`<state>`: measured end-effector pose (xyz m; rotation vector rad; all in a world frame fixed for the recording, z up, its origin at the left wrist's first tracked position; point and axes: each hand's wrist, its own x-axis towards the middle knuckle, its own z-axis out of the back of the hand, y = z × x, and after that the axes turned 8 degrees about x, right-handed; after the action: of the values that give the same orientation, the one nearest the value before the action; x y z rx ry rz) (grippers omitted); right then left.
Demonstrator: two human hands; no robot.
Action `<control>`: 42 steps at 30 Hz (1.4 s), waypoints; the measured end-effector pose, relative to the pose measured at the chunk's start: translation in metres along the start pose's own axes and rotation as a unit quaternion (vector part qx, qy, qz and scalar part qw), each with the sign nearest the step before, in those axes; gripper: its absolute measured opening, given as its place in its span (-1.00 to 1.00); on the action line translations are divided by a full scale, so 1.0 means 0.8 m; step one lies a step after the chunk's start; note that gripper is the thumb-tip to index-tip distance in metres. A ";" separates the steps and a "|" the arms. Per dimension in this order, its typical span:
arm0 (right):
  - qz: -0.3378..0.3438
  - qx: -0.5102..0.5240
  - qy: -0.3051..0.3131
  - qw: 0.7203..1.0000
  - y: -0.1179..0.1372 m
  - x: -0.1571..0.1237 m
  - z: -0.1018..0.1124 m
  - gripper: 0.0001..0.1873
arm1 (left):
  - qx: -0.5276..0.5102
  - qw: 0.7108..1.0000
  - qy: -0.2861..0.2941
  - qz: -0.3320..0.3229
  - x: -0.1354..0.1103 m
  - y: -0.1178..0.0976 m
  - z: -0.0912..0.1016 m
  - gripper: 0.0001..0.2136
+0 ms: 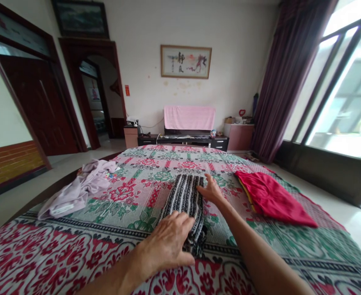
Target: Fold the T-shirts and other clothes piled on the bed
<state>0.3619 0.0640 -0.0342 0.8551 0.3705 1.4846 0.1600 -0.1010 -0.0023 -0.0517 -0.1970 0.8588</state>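
A black-and-white striped knitted scarf (185, 192), folded into a long narrow stack, lies on the flowered bedspread straight ahead. Its near end shows dark fringe. My left hand (171, 237) rests over the near left part of the scarf, palm down with the thumb apart from the fingers. At the far right edge of the scarf, my right hand (211, 189) touches the side with its fingers spread. Part of the scarf is hidden beneath my left hand.
A crumpled pale pink garment (85, 182) lies on the left of the bedspread (122, 213). Red folded cloth (275, 198) with a yellow edge lies to the right. Beyond the bed stands a low black cabinet (149, 141) with a pink cloth (189, 117) draped above it.
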 end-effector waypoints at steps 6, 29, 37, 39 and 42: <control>-0.079 0.024 0.048 0.995 -0.004 0.009 -0.010 -0.21 | 0.087 0.994 -0.020 0.057 -0.003 -0.021 -0.013 -0.65; -0.011 0.015 0.221 0.975 -0.007 0.012 0.061 -0.71 | 0.154 0.984 0.039 0.081 -0.012 0.127 0.022 -0.56; 0.207 -0.002 0.320 0.924 0.009 -0.004 0.063 -0.39 | 0.108 0.990 0.041 0.086 -0.015 0.129 0.022 -0.58; 0.218 -0.030 0.329 0.918 0.007 -0.008 0.057 -0.45 | 0.099 0.991 0.032 0.087 -0.016 0.133 0.022 -0.60; 0.239 -0.029 0.304 0.922 -0.001 -0.011 0.048 -0.42 | 0.079 0.994 0.013 0.080 -0.016 0.139 0.019 -0.61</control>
<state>0.3886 0.0455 -0.0116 0.4250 0.5982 2.2090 0.0657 -0.0387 -0.0030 0.0704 -0.1000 1.0296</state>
